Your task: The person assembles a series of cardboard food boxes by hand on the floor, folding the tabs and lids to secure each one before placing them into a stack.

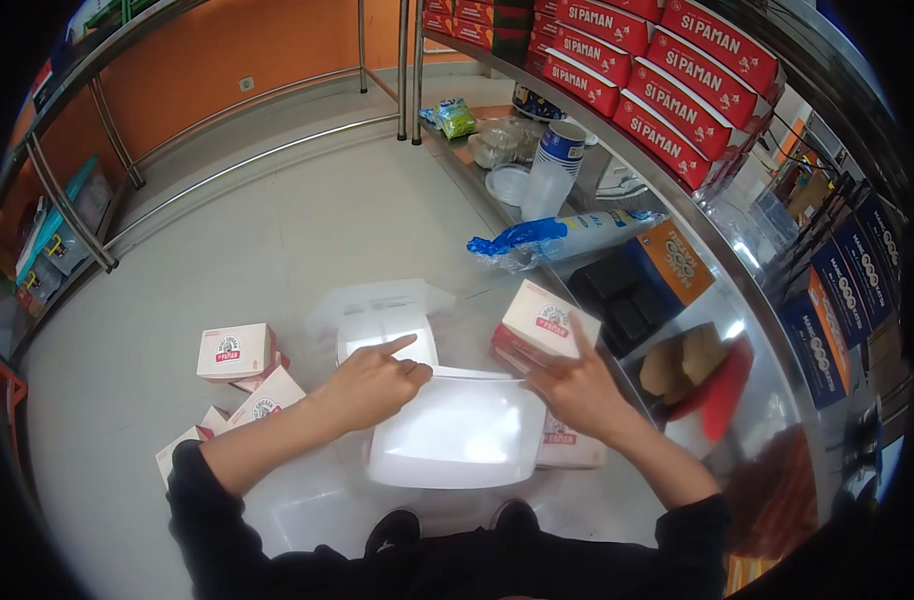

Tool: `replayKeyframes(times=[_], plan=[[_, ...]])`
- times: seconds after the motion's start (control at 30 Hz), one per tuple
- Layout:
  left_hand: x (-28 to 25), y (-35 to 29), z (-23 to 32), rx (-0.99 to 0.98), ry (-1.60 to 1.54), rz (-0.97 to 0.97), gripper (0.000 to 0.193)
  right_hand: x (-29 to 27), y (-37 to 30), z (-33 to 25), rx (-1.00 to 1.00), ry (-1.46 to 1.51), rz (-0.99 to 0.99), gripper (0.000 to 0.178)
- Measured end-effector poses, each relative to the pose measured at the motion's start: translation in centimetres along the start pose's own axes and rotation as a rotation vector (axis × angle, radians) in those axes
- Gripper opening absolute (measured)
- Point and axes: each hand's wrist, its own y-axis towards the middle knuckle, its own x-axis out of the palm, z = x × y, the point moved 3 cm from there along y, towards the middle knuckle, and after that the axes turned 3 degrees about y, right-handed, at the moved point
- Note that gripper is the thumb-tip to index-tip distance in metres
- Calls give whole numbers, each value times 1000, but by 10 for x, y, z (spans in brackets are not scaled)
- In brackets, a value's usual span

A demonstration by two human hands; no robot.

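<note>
An unfolded white paper carton (pixel 457 435) is in front of me, its broad glossy panel facing up. Behind that panel is a second white section (pixel 387 330) with raised flaps, blurred by motion. My left hand (pixel 377 383) grips the carton near its left fold, index finger stretched out and the others curled. At the right end of the fold my right hand (pixel 577 392) pinches the edge, with one finger pointing forward. Just beyond the right hand sits a cream-and-red printed box (pixel 545 318). Another such box (pixel 569 448) is partly hidden under the carton.
Several folded boxes (pixel 235 352) are piled at left. To the right, a metal shelf holds a blue-and-white plastic sleeve (pixel 567 238), stacked cups (pixel 555 170), a black compartment tray (pixel 617 295) and an orange box (pixel 677 262). Red cartons (pixel 677 90) are stacked above. My shoes (pixel 392 530) show below.
</note>
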Motion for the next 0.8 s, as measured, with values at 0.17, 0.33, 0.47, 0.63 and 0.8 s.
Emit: replayKeyframes(times=[0.17,0.33,0.47,0.63,0.8], plan=[[-23,1,-9,-25,-15,199,11,-14,-2,33,321,225,272,54],[-36,11,-9,78,100,513,13,-26,1,61,868,1315,60,57],[-40,8,-15,55,86,657,18,-27,4,60,703,1389,-23,54],[-50,-47,-29,-171,38,579,25,-29,45,17,812,1374,-122,66],[7,-139,-2,-447,-94,446,24,76,63,-33,803,1316,-397,68]])
